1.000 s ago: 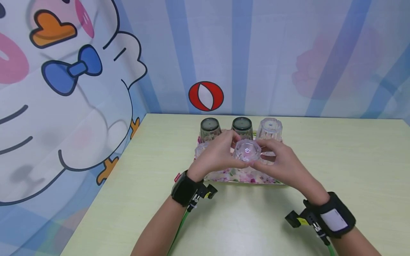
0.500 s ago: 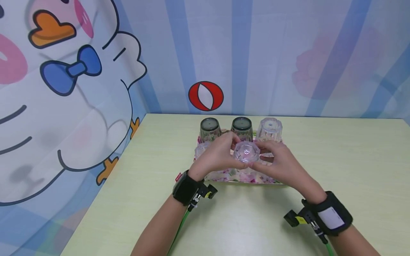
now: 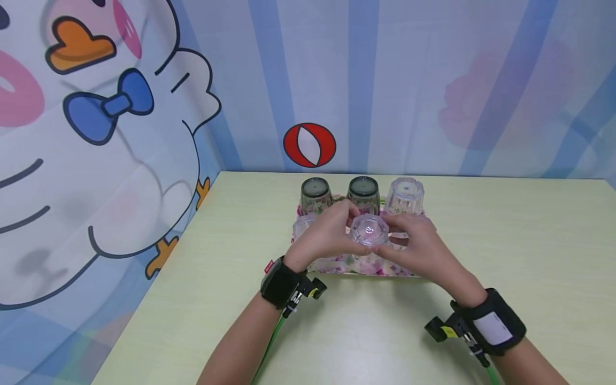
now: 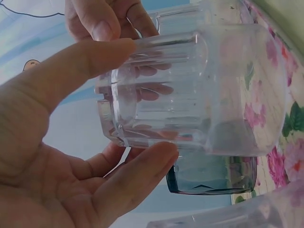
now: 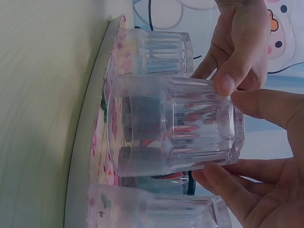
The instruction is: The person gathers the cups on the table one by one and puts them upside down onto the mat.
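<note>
A clear faceted plastic cup (image 3: 369, 230) is upside down between my two hands, its base upward. My left hand (image 3: 323, 231) grips it from the left, thumb and fingers around its base end. From the right, my right hand (image 3: 415, 240) pinches the same end with thumb and fingertips. In the left wrist view the cup's wide rim (image 4: 280, 95) faces the floral tray (image 4: 297, 156); whether it touches the tray I cannot tell. Another clear cup (image 3: 303, 224) stands partly behind my left hand. In the right wrist view one more clear cup (image 5: 161, 209) is beside the held one.
Along the back of the flower-patterned tray (image 3: 366, 264) stand two upturned smoky dark cups (image 3: 315, 195) and a clear upturned cup (image 3: 405, 195). The tray lies on a pale wooden table (image 3: 520, 240) against a cartoon-printed backdrop (image 3: 409, 96).
Both hands and the clear cup have lowered slightly toward the tray. The cup and my right hand have also shifted a little to the left. The other cups stay put.
</note>
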Action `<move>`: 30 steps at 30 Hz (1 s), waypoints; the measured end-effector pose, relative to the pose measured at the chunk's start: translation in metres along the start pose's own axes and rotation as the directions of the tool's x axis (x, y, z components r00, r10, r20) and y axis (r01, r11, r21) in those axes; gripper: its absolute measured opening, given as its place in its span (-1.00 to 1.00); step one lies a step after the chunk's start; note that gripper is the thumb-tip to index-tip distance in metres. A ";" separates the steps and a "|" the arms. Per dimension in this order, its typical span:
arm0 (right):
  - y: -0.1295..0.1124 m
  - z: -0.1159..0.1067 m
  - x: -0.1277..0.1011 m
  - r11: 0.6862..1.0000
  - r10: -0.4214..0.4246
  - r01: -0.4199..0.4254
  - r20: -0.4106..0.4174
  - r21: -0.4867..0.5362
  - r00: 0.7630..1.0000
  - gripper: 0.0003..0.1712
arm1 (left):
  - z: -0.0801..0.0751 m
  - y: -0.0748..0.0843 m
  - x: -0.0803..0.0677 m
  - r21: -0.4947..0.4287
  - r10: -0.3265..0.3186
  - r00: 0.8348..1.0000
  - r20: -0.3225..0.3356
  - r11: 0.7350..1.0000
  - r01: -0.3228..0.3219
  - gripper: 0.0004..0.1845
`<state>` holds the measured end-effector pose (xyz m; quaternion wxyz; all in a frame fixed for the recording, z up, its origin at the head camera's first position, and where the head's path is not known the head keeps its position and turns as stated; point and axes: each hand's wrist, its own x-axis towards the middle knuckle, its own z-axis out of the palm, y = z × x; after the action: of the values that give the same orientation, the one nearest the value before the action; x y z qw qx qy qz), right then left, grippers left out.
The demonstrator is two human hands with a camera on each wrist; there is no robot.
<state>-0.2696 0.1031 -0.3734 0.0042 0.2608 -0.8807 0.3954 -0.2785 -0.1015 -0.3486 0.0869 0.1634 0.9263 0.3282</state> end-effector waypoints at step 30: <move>-0.001 0.005 -0.002 0.998 -0.005 0.007 0.035 -0.063 0.999 -0.27 | 0.007 -0.008 0.006 -0.043 -0.018 1.000 -0.022 0.999 0.017 -0.36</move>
<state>-0.2668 0.0997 -0.3770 -0.0018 0.2702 -0.8918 0.3629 -0.2838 -0.1012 -0.3596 0.0827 0.1498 0.9214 0.3489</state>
